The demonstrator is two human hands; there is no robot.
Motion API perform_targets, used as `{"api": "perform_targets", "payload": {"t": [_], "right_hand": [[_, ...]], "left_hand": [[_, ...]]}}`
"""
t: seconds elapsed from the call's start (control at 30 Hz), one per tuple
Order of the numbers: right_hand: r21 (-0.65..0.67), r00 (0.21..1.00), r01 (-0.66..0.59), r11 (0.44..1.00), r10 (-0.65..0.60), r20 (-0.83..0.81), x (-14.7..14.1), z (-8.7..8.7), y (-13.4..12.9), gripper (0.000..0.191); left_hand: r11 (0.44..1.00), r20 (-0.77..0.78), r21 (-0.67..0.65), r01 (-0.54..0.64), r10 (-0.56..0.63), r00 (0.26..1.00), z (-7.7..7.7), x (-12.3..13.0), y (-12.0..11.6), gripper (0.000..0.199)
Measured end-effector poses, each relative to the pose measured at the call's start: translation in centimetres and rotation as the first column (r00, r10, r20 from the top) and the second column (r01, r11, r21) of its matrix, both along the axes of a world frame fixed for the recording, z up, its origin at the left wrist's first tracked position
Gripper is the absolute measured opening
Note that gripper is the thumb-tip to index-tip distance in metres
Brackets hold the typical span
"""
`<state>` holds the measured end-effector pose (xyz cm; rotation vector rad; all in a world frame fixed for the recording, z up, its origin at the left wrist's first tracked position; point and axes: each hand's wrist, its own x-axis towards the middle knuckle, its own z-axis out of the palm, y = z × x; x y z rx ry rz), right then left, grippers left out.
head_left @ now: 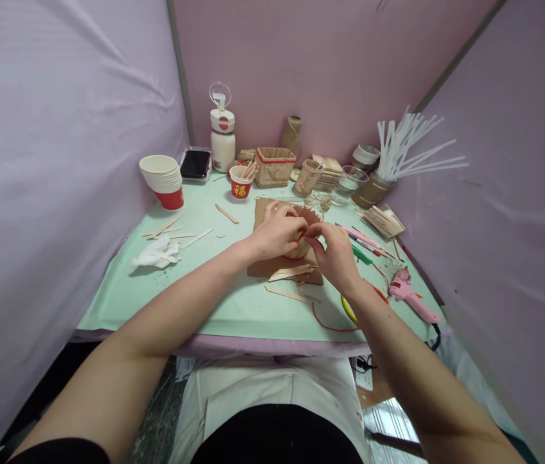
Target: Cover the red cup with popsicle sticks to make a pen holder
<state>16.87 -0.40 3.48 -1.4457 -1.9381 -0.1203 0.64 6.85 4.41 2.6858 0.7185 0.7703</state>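
A small cup-shaped piece made of wooden strips [296,250], with a jagged upper edge and red cord around it, stands on a brown cardboard sheet [260,265]. My left hand [282,228] is closed on its near left side, fingers bent over it. From the right, my right hand [334,250] pinches at the red cord by the piece, thumb and forefinger together. Both sets of fingertips nearly meet and cover much of the piece. Wooden strips [294,272] lie just in front of it on the cardboard.
At right lie a pink glue gun [412,298], pens [362,240] and scissors with a yellow handle [348,309]. Behind stand a woven-look box [275,169], a red paper cup [241,183], a bottle [224,145] and white sticks [405,145]. Stacked cups [163,180] and crumpled tissue [156,253] are left.
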Motion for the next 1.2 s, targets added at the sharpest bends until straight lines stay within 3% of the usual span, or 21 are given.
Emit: {"api": "perform_targets", "payload": {"t": [0.3, 0.67, 0.97, 1.2], "right_hand": [[-0.043, 1.000, 0.005, 0.999, -0.005, -0.001, 0.0, 0.5, 0.0, 0.009], [-0.086, 0.993, -0.019, 0.996, 0.028, 0.110, -0.2, 1.3, -0.2, 0.005], [-0.064, 0.998, -0.031, 0.997, 0.035, 0.058, -0.4, 0.9, 0.0, 0.006], [-0.092, 0.999, -0.020, 0.996, 0.023, 0.026, -0.2, 1.1, -0.2, 0.005]], "left_hand": [[0.999, 0.007, -0.030, 0.024, -0.023, 1.000, -0.2, 0.2, 0.4, 0.017], [0.999, -0.004, -0.035, 0.006, -0.006, 1.000, -0.1, 0.2, 0.0, 0.021], [0.997, 0.013, 0.044, 0.061, -0.062, 0.998, -1.0, -0.4, 0.9, 0.035], [0.997, -0.047, 0.045, 0.059, -0.057, 0.997, -1.4, -0.8, 1.5, 0.035]]}}
